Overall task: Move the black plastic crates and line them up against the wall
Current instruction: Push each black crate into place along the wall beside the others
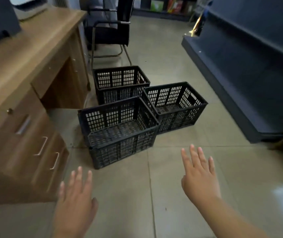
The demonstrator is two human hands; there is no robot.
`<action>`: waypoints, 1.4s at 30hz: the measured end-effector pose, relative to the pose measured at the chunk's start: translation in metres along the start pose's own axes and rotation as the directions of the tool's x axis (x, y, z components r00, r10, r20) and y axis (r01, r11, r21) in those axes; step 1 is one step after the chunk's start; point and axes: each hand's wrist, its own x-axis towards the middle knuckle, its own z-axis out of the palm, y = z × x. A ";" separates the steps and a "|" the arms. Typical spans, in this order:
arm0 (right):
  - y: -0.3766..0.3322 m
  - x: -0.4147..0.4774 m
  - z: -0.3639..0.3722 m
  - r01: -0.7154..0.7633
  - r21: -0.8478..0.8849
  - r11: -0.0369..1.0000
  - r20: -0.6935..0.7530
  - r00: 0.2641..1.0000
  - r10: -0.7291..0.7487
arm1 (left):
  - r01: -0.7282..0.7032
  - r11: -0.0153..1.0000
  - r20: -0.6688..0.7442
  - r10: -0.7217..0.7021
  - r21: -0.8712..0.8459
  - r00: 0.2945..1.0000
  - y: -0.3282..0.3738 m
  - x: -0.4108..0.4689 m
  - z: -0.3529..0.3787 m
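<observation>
**A:** How did we hold our hands?

**B:** Both were open. Our left hand [76, 194] hung palm down over the tiled floor [128, 208], fingers straight and spread, gripping nothing and touching nothing. Our right hand [200, 177] was the same, reaching a little further forward, near the nearest crate [120, 152] but apart from it.

**A:** And the crates?

**B:** We saw three black plastic crates, all upright on the floor, with lattice walls, solid rims and perforated bottoms that showed through their open tops. The nearest crate stood just beside the drawers of the wooden desk [34, 143], turned slightly askew. The far crate [118, 78] sat straight behind it, by the desk's end and in front of a black chair [110, 35]; whether those two touched, we could not tell. The right crate [176, 117] stood out in the aisle, its near left corner meeting the nearest crate's far right corner. A slot handle showed in its right end wall. It was well apart from the dark shelving unit [240, 74] on the right.

**A:** Could we read any writing?

**B:** No. We made out no mark on the crates, and the coloured packages [157, 5] on the far shelf were too blurred. A grey machine [27, 9] stood on the tabletop, with any lettering out of view.
</observation>
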 end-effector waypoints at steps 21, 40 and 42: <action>-0.065 0.422 0.077 0.143 0.079 0.987 0.223 0.962 -0.157 | 0.273 0.960 0.160 -0.279 0.061 0.947 -0.010 0.387 0.025; -0.100 0.609 0.304 0.407 -0.201 0.891 0.349 0.880 -0.323 | 0.351 0.884 0.129 -0.405 0.309 0.905 -0.087 0.514 0.217; -0.101 0.612 0.309 0.418 -0.209 0.884 0.331 0.881 -0.338 | 0.329 0.883 0.140 -0.392 0.335 0.909 -0.090 0.515 0.222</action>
